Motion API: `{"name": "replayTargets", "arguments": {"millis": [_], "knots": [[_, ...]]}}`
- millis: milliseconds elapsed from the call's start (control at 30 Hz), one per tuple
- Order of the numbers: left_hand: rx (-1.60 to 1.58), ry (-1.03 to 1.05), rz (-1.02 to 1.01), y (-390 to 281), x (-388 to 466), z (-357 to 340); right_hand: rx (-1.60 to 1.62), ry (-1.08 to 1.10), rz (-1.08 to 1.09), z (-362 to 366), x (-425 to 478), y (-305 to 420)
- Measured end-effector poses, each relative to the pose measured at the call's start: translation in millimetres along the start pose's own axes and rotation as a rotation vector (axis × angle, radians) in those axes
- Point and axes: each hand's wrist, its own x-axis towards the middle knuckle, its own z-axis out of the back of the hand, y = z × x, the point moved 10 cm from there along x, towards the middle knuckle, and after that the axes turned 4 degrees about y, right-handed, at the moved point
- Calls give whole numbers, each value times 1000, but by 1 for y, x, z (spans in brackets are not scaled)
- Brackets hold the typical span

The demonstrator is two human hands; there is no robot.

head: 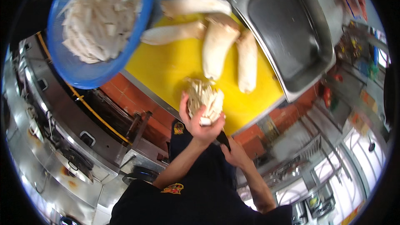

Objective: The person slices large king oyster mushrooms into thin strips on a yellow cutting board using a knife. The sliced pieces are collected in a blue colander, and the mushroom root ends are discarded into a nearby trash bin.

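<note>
My left hand [201, 128] is cupped around a bunch of cut mushroom strips [206, 103], at the near part of a yellow cutting board [168, 59]. Below and right of it, my right hand [236, 153] grips the black handle of a knife [223, 140]. Most of the blade is hidden behind the left hand. Several whole king oyster mushrooms lie toward the board's far side: a thick one [218, 50] in the middle, one at the right [247, 65], one pointing left [173, 33] and one across the back [200, 4].
A blue plastic basket [90, 79] holding mushroom strips [103, 28] stands at the left. Right of the board, a deep stainless steel pan [284, 31] overlaps its edge. Another person's hand [359, 1] appears at the upper right. Steel kitchen counters [103, 150] run along the left.
</note>
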Motion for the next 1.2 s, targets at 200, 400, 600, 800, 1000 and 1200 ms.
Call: {"name": "replayTargets", "arguments": {"millis": [200, 400, 600, 800, 1000, 1200], "knots": [[65, -299, -197, -38, 108, 92, -199, -104, 461, 35, 25, 184], [-125, -392, 99, 15, 250, 197, -321, -103, 519, 46, 89, 338], [439, -592, 27, 10, 182, 255, -302, -489, 710, 84, 59, 332], [437, 293, -315, -23, 160, 57, 15, -590, 524, 119, 29, 203], [727, 334, -340, 25, 200, -6, 109, -659, 367, 119, -13, 115], [270, 419, 214, 35, 148, 28, 284, -535, 255, 86, -39, 50]]}}
